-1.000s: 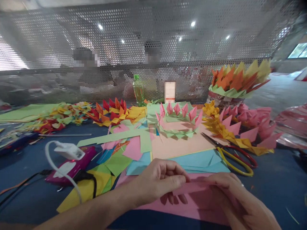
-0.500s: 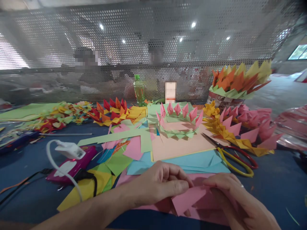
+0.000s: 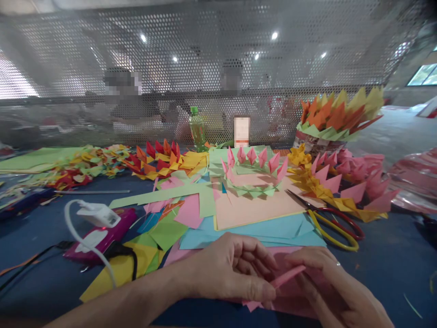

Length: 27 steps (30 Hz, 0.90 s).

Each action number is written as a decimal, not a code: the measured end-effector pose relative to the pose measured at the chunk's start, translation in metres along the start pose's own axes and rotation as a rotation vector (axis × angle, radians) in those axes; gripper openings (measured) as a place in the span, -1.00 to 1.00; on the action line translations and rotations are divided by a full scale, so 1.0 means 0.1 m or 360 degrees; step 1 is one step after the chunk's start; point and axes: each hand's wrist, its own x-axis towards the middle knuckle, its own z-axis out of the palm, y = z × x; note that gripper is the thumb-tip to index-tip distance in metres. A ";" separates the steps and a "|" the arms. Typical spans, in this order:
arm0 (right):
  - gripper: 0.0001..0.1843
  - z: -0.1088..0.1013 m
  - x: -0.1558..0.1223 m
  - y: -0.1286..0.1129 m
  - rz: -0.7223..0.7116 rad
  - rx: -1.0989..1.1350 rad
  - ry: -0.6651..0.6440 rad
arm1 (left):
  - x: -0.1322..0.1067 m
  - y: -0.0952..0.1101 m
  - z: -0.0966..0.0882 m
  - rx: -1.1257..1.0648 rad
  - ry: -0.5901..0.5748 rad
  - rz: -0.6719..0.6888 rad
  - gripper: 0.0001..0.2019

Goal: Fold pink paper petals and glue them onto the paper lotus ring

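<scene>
Here, left hand (image 3: pixel 232 269) and right hand (image 3: pixel 327 287) fingers pinching folded pink paper (image 3: pixel 287 276).

Scissors (image 3: pixel 329 221) with red and yellow handles lie on the blue table (image 3: pixel 392 255), right of a salmon sheet (image 3: pixel 252 209) bearing a pink-and-green paper crown (image 3: pixel 254 175). A white charger (image 3: pixel 96 214) rests on a magenta case (image 3: pixel 114 229) at left. A green bottle (image 3: pixel 197 129) stands by the mesh screen (image 3: pixel 218 68)

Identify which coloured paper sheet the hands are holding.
The pink sheet, pinched between left hand and right hand; the blue sheet and peach sheet lie flat beyond, untouched.
</scene>
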 end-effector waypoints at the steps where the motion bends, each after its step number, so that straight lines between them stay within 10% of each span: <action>1: -0.74 0.00 0.00 -0.01 0.0015 -0.0012 0.0011 | 0.00 0.00 0.00 0.0004 -0.0005 0.0000 -0.62; 16: -0.55 0.03 0.02 -0.10 0.0118 0.0071 0.0037 | 0.00 0.00 0.03 0.0016 0.0011 -0.0027 -0.40; 27: -0.58 0.12 0.00 -0.14 0.0136 -0.0007 0.0011 | -0.02 0.02 0.05 -0.0003 0.0006 0.0049 -0.61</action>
